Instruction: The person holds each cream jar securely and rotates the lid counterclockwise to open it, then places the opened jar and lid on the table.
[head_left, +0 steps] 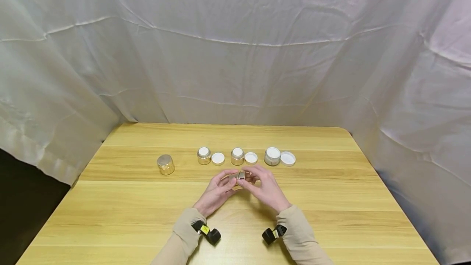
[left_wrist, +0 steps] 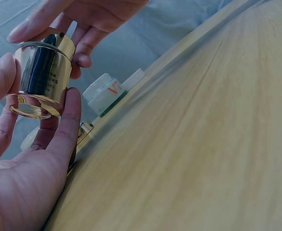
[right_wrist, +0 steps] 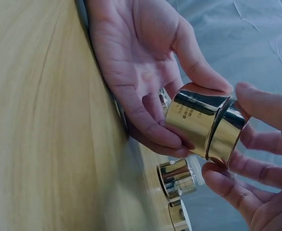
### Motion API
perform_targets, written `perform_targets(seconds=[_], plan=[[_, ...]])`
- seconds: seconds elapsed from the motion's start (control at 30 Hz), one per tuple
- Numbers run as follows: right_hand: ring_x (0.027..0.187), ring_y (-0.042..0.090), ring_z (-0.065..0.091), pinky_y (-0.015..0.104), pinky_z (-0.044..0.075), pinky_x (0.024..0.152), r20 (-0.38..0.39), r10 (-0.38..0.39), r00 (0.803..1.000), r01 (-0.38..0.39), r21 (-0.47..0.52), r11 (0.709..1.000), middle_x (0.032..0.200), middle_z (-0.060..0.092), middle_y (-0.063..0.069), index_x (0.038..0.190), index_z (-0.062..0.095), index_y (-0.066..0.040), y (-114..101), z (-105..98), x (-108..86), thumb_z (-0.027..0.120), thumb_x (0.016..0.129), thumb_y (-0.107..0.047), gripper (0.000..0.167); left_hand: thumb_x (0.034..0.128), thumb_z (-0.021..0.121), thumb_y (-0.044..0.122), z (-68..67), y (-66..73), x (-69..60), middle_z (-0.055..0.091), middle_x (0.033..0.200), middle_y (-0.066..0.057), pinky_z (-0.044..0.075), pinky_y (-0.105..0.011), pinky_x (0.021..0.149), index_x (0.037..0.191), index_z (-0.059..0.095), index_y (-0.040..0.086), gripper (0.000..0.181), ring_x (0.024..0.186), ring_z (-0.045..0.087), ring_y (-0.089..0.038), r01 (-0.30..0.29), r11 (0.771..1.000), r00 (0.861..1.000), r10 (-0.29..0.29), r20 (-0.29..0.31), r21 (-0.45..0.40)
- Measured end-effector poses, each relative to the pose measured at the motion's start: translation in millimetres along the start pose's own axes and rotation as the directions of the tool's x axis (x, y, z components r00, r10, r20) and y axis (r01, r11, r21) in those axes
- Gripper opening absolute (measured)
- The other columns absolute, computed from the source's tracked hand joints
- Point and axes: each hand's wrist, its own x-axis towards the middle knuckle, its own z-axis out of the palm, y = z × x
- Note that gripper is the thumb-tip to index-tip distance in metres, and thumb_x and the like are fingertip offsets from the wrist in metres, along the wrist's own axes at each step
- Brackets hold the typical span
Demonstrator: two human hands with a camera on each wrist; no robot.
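A shiny gold cosmetic jar (right_wrist: 191,118) is held above the table, tilted on its side. My left hand (head_left: 215,195) grips the jar's body between thumb and fingers. My right hand (head_left: 268,189) has its thumb and fingertips round the gold lid (right_wrist: 230,137). A thin seam shows between lid and body in the right wrist view; whether the lid is loose, I cannot tell. Small dark print marks the jar's side. Just beyond the hands stand two gold jars without lids, one on the left (head_left: 204,156) and one in the middle (head_left: 237,156).
White-lined lids, a left one (head_left: 218,158) and a middle one (head_left: 251,158), lie beside those jars. A pale jar with orange lettering (left_wrist: 106,95) stands to their right beside its white lid (head_left: 288,158). Far left is a lidded gold jar (head_left: 165,165). Grey curtains (head_left: 235,72) surround the wooden table (head_left: 342,199).
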Motion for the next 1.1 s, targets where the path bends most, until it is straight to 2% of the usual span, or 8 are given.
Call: perform_targets(seconds=[0.13,0.3,0.47,0.67,0.9,1.0,1.1], plan=[[0.095,0.022,0.068,0.029,0.061,0.082,0.036,-0.020,0.999,0.020,-0.013,1.000,0.116,0.070,0.007,0.123,0.068,-0.008,-0.8,-2.2,-0.2,0.076,0.090,-0.022,0.037,0.1027,0.054,0.008,0.5,0.6,-0.2,0.063,0.126,0.005,0.052,-0.031,0.107,0.122,0.061,0.025,0.027,0.114,0.062,-0.008,0.012,1.000,1.000,-0.012,-0.015,-0.003],[0.104,0.022,0.065,0.032,0.056,0.089,0.069,0.011,0.998,-0.008,-0.043,0.999,0.128,0.066,0.004,0.129,0.066,-0.011,-2.9,-3.1,-1.8,0.072,0.092,-0.026,0.040,0.1028,0.053,0.007,0.0,0.3,-0.2,0.063,0.126,0.006,0.052,-0.032,0.108,0.122,0.061,0.025,0.027,0.115,0.062,-0.008,0.021,1.000,1.000,-0.021,-0.022,-0.006],[0.099,0.023,0.067,0.032,0.059,0.085,0.040,0.010,0.999,-0.008,-0.042,0.999,0.123,0.066,0.005,0.126,0.067,-0.011,-4.1,-0.8,-1.8,0.069,0.095,-0.027,0.035,0.1026,0.054,0.008,-0.4,-0.2,0.1,0.063,0.125,0.006,0.052,-0.032,0.107,0.124,0.060,0.024,0.027,0.114,0.062,-0.008,0.003,1.000,1.000,-0.003,-0.006,0.000],[0.094,0.020,0.067,0.029,0.059,0.082,0.026,-0.026,0.999,0.027,-0.057,0.998,0.120,0.068,0.005,0.123,0.068,-0.010,-3.8,-1.0,-1.4,0.070,0.094,-0.022,0.031,0.1029,0.053,0.007,0.5,0.9,-0.3,0.063,0.125,0.006,0.052,-0.033,0.108,0.124,0.060,0.023,0.027,0.114,0.062,-0.009,0.003,1.000,1.000,-0.003,-0.005,-0.011],[0.111,0.021,0.063,0.053,0.052,0.101,0.060,-0.018,0.998,0.020,-0.033,0.999,0.128,0.065,0.002,0.129,0.066,-0.013,0.3,-3.1,-3.3,0.073,0.092,-0.021,0.038,0.1021,0.055,0.008,1.7,2.6,-1.3,0.064,0.126,0.005,0.052,-0.031,0.108,0.122,0.061,0.023,0.026,0.115,0.062,-0.007,0.013,1.000,1.000,-0.013,-0.016,-0.028],[0.116,0.023,0.061,0.056,0.050,0.105,0.076,-0.036,0.996,0.037,-0.004,0.999,0.130,0.064,0.004,0.130,0.065,-0.013,3.9,-3.3,-3.2,0.073,0.091,-0.019,0.040,0.1027,0.054,0.007,1.4,2.1,-0.7,0.065,0.126,0.006,0.052,-0.032,0.109,0.122,0.061,0.023,0.026,0.116,0.063,-0.008,0.010,0.999,1.000,-0.010,-0.003,-0.032],[0.120,0.025,0.060,0.055,0.050,0.107,0.094,-0.057,0.994,0.055,0.030,0.998,0.132,0.063,0.006,0.131,0.064,-0.012,7.0,-3.8,-2.8,0.072,0.092,-0.016,0.040,0.1035,0.052,0.007,0.9,1.4,-0.1,0.065,0.126,0.006,0.051,-0.032,0.110,0.123,0.061,0.024,0.028,0.117,0.062,-0.008,0.004,0.999,1.000,-0.004,0.012,-0.031]])
